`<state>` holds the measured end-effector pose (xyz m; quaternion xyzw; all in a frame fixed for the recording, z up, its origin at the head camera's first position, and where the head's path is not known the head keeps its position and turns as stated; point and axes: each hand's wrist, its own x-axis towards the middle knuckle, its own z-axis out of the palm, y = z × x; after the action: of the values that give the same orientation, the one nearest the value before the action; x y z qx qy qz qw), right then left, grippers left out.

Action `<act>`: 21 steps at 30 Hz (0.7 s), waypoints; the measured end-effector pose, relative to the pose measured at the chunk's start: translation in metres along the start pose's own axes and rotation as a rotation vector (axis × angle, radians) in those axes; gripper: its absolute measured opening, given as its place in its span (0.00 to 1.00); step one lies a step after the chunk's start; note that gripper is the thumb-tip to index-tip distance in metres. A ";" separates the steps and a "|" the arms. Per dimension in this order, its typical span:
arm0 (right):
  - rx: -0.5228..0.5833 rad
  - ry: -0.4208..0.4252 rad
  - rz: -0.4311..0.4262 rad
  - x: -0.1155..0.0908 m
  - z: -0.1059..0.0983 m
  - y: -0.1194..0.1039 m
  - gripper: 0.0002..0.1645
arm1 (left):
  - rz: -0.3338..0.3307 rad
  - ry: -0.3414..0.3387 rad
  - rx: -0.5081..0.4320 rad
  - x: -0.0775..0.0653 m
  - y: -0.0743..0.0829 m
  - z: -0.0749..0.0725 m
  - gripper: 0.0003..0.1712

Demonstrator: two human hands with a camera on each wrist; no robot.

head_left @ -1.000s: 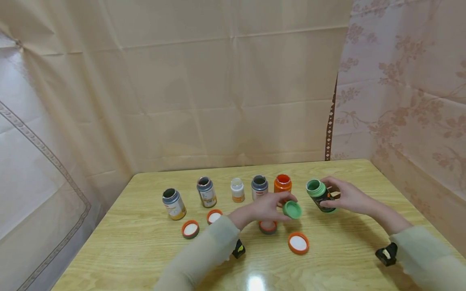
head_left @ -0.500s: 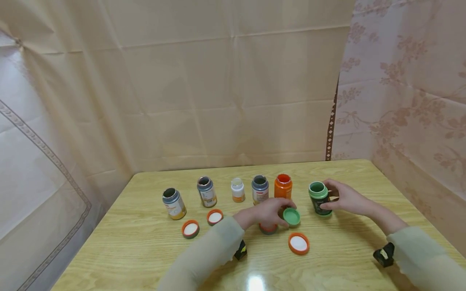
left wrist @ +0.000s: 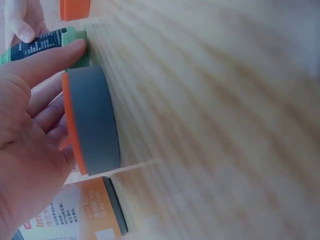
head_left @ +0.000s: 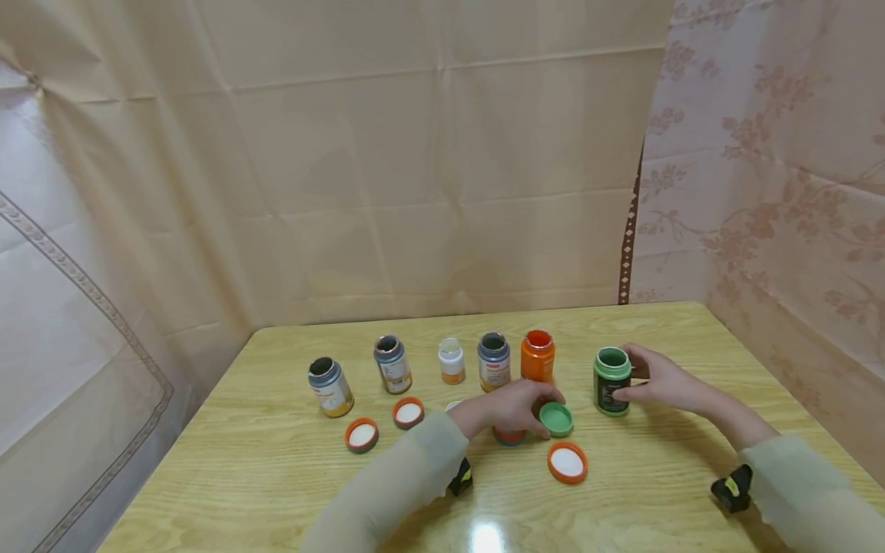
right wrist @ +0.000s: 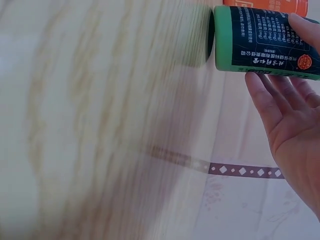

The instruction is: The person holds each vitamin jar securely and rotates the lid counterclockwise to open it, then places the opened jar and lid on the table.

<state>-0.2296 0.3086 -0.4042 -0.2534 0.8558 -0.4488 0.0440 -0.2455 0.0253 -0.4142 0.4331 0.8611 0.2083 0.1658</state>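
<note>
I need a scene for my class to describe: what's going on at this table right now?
A person sits at a wooden table. The right hand holds an open green bottle standing upright. The left hand holds its green cap low over the table. Five more open bottles stand in a row behind, with orange-rimmed caps lying in front.

A: We see the green bottle [head_left: 611, 382], tilted a second ago in the right hand [head_left: 660, 380], now upright on the table [head_left: 276, 461].

B: We note the left hand [head_left: 515, 405] has lowered the green cap [head_left: 556, 419] onto the table, nearer the orange cap [head_left: 567, 461].
</note>
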 end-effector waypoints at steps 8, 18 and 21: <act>0.069 -0.010 -0.076 -0.001 -0.001 0.008 0.34 | -0.047 -0.004 -0.021 -0.002 -0.001 -0.001 0.32; 0.003 -0.005 0.012 -0.012 -0.009 0.003 0.43 | -0.092 0.042 -0.105 -0.011 -0.005 -0.005 0.32; -0.067 -0.014 0.024 -0.020 -0.014 -0.002 0.47 | -0.088 0.057 -0.155 -0.020 -0.007 -0.010 0.32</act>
<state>-0.2159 0.3274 -0.3969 -0.2477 0.8730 -0.4174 0.0470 -0.2427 0.0031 -0.4070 0.3745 0.8650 0.2791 0.1832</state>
